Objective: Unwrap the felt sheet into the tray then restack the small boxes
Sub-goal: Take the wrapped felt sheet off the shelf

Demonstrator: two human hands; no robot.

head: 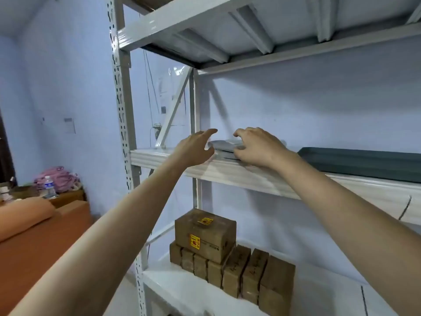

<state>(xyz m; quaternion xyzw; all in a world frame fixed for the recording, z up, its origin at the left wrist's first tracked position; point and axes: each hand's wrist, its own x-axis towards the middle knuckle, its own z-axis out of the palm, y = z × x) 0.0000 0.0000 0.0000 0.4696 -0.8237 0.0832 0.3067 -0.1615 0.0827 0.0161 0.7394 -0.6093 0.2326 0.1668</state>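
Observation:
A folded grey felt sheet (224, 147) lies on the middle shelf (227, 172) of a white metal rack. My right hand (256, 148) rests on top of the sheet, fingers curled over its near edge. My left hand (196, 148) hovers at the sheet's left end with fingers spread, holding nothing. A dark green tray (364, 161) sits on the same shelf to the right. On the shelf below, a brown cardboard box (205, 234) with yellow stickers lies on a row of several small brown boxes (239, 270).
The rack's upright post (120, 110) stands at the left, and an upper shelf (250, 30) hangs overhead. At far left a low wooden cabinet (34, 242) holds a water bottle (49, 187) and pink cloth (59, 176).

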